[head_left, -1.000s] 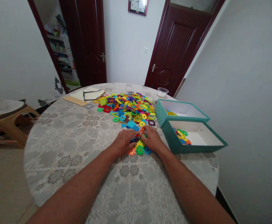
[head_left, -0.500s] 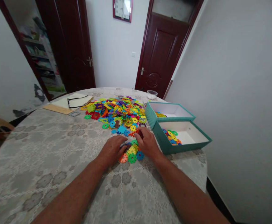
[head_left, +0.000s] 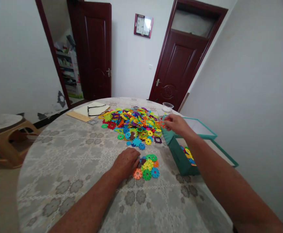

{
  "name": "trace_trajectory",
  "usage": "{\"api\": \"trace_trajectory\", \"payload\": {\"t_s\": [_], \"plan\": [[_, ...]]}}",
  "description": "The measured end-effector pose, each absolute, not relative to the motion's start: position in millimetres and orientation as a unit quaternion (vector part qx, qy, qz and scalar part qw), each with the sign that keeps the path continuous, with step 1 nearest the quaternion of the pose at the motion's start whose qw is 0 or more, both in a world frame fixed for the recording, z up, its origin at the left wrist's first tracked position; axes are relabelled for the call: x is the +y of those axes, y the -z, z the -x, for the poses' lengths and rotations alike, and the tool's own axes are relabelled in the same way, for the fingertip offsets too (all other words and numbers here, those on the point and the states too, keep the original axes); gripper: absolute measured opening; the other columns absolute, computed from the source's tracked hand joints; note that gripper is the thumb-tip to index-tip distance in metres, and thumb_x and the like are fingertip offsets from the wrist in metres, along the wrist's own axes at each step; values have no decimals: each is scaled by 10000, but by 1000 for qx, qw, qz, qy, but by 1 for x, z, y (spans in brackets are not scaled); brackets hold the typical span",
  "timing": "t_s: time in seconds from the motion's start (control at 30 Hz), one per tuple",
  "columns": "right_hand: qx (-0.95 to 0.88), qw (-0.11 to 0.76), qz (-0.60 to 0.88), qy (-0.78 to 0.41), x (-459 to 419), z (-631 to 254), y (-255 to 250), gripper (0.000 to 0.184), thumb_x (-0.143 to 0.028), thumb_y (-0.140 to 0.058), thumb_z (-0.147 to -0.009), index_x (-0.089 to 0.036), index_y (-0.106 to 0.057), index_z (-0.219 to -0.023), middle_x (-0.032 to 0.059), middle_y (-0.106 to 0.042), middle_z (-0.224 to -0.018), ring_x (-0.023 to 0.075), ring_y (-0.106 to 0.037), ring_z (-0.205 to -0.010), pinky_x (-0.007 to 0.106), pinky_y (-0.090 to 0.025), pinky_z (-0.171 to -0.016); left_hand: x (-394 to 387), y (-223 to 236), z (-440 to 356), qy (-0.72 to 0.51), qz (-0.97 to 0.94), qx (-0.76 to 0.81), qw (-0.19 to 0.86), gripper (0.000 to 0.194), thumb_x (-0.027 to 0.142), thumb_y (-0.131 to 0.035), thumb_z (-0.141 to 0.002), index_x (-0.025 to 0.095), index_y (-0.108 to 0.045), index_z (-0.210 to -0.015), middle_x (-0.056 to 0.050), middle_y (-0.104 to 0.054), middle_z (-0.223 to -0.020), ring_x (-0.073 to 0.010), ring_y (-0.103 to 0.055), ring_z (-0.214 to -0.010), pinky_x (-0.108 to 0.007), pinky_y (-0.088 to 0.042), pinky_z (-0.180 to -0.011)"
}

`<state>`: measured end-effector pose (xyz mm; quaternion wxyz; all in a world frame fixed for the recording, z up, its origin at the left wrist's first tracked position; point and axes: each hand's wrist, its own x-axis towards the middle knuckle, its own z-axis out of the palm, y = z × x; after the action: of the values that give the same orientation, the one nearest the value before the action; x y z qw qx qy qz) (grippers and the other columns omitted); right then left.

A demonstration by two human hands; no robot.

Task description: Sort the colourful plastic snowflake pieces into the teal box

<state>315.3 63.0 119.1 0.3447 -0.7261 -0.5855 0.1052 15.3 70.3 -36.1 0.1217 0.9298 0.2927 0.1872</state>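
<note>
My right hand (head_left: 171, 124) is raised at the right, its fingers pinching an orange snowflake-shaped plastic piece (head_left: 161, 124) by the near wall of the far box. On the table my left hand (head_left: 128, 161) lies palm down, fingers loosely bent and a little apart, at the left side of a small group of flat plastic pieces (head_left: 147, 174). These are round and notched, in green, yellow, blue and orange. Beyond both hands spreads a big heap of mixed bright pieces (head_left: 131, 121). What lies under my left palm is hidden.
A teal box (head_left: 180, 158) with some pieces in it stands at the right, partly behind my right forearm. Behind it is a second teal box (head_left: 202, 127). Glasses (head_left: 96, 110) lie on papers (head_left: 79, 115) at the back left. A clear bowl (head_left: 167, 106) stands at the far edge.
My right hand has left the small group and moved up and right with the orange piece. My left hand stays beside the group. The view has shifted left and tilted up.
</note>
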Motion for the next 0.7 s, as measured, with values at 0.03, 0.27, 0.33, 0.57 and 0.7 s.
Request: {"api": "trace_trajectory", "payload": {"t_s": [0.03, 0.27, 0.33, 0.57, 0.7], "plan": [[-547, 382, 742, -63, 77, -326, -128, 139, -181, -654, -872, -151, -717, -993, 36, -741, -729, 158, -691, -609, 244, -539, -612, 70, 35, -15, -187, -930, 292, 124, 164, 241, -591, -967, 205, -693, -1091, -111, -719, -1136, -261, -643, -1119, -386, -524, -982], [-477, 435, 759, 85, 102, -353, -143, 336, -200, -598, -869, -111, -734, -1164, 172, -760, -1182, 265, -696, -1107, 425, -510, -1032, 70, 34, -13, -193, -929, 289, 125, 180, 218, -609, -938, 207, -690, -1098, -120, -716, -1138, -281, -642, -1115, -413, -536, -975], [-505, 429, 745, 85, 88, -340, -129, 288, -236, -585, -886, -147, -762, -1094, 139, -775, -1138, 262, -700, -1079, 417, -516, -1016, 70, 33, -12, -202, -928, 287, 123, 201, 215, -617, -930, 210, -688, -1118, -119, -715, -1146, -279, -635, -1119, -415, -526, -989], [-680, 281, 669, -103, 5, -265, -63, 212, -298, -604, -939, -219, -752, -1069, 51, -781, -980, 208, -711, -848, 324, -533, -790, 66, 14, -6, -193, -929, 301, 97, 266, 319, -691, -901, 210, -712, -1143, -125, -697, -1127, -312, -592, -1113, -457, -481, -972], [-710, 175, 660, -171, -28, -247, -29, 271, -245, -676, -900, -195, -723, -1162, 83, -755, -1076, 216, -696, -912, 316, -514, -809, 66, 8, 4, -161, -941, 276, 109, 513, 518, -799, -820, 244, -702, -1243, -112, -674, -1171, -321, -571, -1134, -435, -465, -969]]}}
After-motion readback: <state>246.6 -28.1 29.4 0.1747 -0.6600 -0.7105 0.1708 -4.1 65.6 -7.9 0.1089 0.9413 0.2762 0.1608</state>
